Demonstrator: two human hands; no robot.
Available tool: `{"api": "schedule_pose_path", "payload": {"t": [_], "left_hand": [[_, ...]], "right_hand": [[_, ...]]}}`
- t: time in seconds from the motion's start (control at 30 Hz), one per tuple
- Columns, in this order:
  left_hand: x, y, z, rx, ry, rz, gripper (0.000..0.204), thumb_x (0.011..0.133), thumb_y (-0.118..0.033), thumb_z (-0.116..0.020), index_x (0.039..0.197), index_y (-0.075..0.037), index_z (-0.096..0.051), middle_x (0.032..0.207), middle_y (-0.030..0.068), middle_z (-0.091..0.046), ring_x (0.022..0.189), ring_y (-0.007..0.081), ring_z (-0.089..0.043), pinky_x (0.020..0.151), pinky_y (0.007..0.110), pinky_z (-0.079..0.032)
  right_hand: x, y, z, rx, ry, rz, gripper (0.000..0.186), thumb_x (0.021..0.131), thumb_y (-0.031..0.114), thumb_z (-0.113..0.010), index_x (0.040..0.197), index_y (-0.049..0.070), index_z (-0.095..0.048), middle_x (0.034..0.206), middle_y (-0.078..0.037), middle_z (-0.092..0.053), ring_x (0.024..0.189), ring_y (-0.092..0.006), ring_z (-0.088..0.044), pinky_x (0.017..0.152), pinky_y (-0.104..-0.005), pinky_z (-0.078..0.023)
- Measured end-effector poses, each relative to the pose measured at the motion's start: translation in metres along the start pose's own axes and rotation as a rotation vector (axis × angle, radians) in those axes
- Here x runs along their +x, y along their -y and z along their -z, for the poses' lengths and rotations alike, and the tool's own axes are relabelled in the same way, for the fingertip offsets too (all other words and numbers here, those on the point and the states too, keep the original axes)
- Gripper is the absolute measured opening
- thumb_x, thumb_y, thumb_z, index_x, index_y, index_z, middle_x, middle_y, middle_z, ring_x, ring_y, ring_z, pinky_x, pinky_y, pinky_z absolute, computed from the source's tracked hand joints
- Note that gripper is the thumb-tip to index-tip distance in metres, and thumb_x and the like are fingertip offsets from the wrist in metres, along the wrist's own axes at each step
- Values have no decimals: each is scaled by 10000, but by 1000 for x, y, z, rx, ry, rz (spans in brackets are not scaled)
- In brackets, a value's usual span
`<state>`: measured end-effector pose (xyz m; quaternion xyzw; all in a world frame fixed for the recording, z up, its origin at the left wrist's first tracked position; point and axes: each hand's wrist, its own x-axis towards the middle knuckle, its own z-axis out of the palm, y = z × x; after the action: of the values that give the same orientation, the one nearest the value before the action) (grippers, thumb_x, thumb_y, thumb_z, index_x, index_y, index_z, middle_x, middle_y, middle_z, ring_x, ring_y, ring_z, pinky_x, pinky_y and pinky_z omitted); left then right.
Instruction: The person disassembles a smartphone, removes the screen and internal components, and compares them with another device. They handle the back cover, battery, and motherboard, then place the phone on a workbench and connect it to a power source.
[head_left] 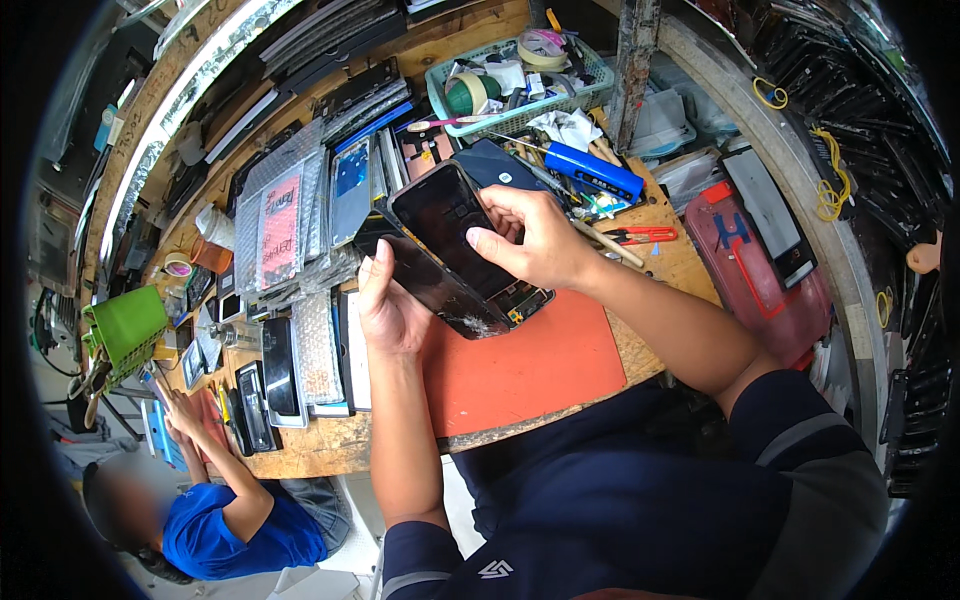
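Observation:
Above an orange-red mat (540, 360), my left hand (395, 315) grips a dark phone (425, 280) from its left edge, thumb up along the side. The phone's lower corner looks cracked, and some inner parts show at its bottom end. Over it lies a black phone screen panel (445, 225), tilted and partly apart from the phone at the lower end. My right hand (540, 235) pinches this panel from the right, thumb on its face and fingers curled at its edge. Whether a cable joins panel and phone cannot be made out.
Behind the hands stand a green basket (436, 90) with tape rolls and a blue cylinder (595, 172). Red-handled pliers (642, 235) lie right. Bubble-wrapped stacks (290, 215) and several phones (281, 365) crowd the left. A co-worker in blue (245, 530) sits lower left.

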<state>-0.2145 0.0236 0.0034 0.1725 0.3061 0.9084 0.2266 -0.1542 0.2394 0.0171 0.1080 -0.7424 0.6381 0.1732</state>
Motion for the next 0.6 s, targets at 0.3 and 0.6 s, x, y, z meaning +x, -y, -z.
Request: {"api": "schedule_pose_path", "payload": {"t": [0.3,0.6], "left_hand": [[0,3,-20,-526,-164,170,246,1067,-198,-609,1255,-42,-639,1195,76,-726,1113,205,-691,1028,408,-534],[6,5,-3,-5,-1,11,255,1064,-204,-613,1250,-30,-642,1202,92,-727,1102,216,-698,1014,417,-544]], "right_hand": [[1,-17,3,67,55,-46,124,966,70,-666,1038,-27,-692,814,59,-633,694,7,-512,627,-199,-436],[0,-13,0,70,53,-73,142,980,99,-692,1068,-12,-675,842,56,-608,733,-7,-519,670,-208,-456]]}}
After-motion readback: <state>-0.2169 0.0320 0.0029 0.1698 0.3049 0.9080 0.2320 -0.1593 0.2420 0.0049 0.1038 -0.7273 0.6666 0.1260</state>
